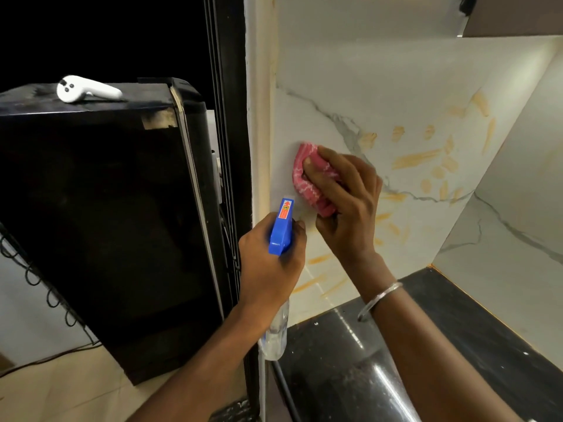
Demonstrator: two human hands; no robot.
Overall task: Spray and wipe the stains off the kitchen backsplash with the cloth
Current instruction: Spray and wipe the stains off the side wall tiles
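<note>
step: wiping | my right hand (344,196) presses cloth (307,178) flat on backsplash (396,86) | left hand (271,263) grips sprayer (281,226) | next: sweep right over stains (417,156)

A cloth (307,178) lay against the backsplash (380,86) above the surface (487,330), stains (416,158) to its right, a bottle (281,226) lower left; a controller (88,88) sat atop the fridge (106,208) at left.

The glossy black counter (457,345), dotted with pale specks (316,323), meets the backsplash (380,71) in a corner; left of it, a white controller (88,88) lies atop a black fridge (91,208) standing on the floor (76,391)
</note>
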